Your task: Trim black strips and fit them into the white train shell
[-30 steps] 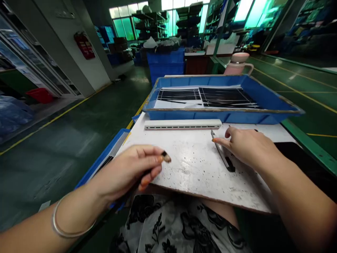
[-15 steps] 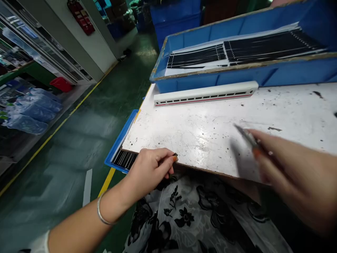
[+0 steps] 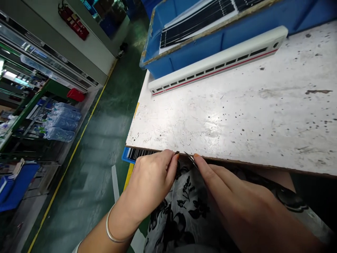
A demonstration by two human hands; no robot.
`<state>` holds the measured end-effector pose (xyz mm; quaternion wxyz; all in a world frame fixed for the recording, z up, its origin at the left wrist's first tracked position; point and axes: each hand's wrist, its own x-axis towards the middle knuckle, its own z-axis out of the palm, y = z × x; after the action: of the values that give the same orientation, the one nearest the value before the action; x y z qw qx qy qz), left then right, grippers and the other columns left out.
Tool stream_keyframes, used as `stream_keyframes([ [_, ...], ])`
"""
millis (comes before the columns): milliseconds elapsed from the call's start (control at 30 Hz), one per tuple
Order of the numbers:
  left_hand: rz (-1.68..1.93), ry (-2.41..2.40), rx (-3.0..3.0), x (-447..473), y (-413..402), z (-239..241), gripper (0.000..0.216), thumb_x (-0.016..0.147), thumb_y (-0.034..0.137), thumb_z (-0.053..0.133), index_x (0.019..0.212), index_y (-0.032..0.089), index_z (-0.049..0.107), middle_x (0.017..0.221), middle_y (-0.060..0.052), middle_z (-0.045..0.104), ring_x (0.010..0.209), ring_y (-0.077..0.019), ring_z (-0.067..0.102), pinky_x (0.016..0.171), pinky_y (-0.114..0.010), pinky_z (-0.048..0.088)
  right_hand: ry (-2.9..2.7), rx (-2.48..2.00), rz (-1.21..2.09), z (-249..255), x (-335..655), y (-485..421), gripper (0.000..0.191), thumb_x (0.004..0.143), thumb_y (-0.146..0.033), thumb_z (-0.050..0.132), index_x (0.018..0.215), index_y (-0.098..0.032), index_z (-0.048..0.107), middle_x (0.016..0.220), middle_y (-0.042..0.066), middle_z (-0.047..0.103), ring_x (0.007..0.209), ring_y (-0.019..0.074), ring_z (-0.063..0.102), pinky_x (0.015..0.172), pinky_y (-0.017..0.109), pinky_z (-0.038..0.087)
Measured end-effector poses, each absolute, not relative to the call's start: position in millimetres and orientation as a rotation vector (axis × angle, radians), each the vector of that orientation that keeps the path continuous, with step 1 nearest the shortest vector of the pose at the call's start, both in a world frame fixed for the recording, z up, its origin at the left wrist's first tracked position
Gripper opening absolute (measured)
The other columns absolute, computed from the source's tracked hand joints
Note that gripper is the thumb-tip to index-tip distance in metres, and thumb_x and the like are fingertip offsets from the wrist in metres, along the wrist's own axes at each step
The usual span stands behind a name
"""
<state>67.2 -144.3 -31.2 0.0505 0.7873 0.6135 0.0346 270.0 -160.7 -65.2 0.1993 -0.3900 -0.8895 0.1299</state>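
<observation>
**Held items:** one small dark strip (image 3: pixel 177 153), pinched by its end between thumb and fingers of the left hand (image 3: pixel 151 179), at the near edge of the desk (image 3: pixel 223 119); too small to make out in detail. One slim metal tool (image 3: pixel 191 159), probably tweezers, its tip showing past the fingers of the right hand (image 3: pixel 237 200), also at that edge.

**Hands:** close together and nearly touching, both closed on what they hold, just off the near edge of the desk and above a person's patterned skirt (image 3: pixel 189 207). A metal bangle (image 3: pixel 110 228) sits on the left wrist.

**Handling (judged):** the strip looks light, thin and easily bent, so best taken by its end. The tool looks stiff and possibly slippery, so best held along its shaft.

**Around the desk:** white train shell (image 3: pixel 216 61), with printed windows and a red stripe, lying along the far edge; blue tray (image 3: pixel 184 52) just beyond it, holding black strips (image 3: pixel 195 26); second blue tray (image 3: pixel 126 155) below the near-left corner, holding more black strips; green floor (image 3: pixel 100 140) to the left
</observation>
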Motion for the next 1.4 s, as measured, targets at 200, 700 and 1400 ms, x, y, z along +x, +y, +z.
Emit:
stream_keyframes([
  [200,0.009,1.851,2.421,68,-146,-29,0.026,0.097,0.025,0.047,0.074,0.018,0.056,0.062,0.001,0.062,0.051,-0.0127,0.052,0.052,-0.03,0.028,-2.413,-1.07,0.346,-66,261,-156,0.063,0.072,0.001,0.041,0.134,0.004,0.051,0.092,0.013,0.068,0.056,0.018,0.062,0.039,0.027,0.051],
  [700,0.013,1.814,2.498,70,-144,-29,0.024,0.096,0.022,0.049,0.073,0.018,0.055,0.058,0.003,0.056,0.048,-0.0115,0.049,0.05,-0.031,0.028,-2.488,-0.981,0.367,-70,262,-153,0.057,0.084,-0.002,0.036,0.141,0.006,0.042,0.092,0.016,0.067,0.052,0.0177,0.057,0.056,0.032,0.061],
  [1400,-0.009,1.799,2.438,69,-144,-27,0.024,0.097,0.022,0.048,0.075,0.018,0.054,0.06,0.003,0.056,0.05,-0.0109,0.048,0.052,-0.03,0.028,-2.517,-0.967,0.507,-65,269,-146,0.064,0.087,-0.03,0.048,0.147,-0.009,0.043,0.091,0.014,0.065,0.054,0.0203,0.055,0.048,0.033,0.053],
])
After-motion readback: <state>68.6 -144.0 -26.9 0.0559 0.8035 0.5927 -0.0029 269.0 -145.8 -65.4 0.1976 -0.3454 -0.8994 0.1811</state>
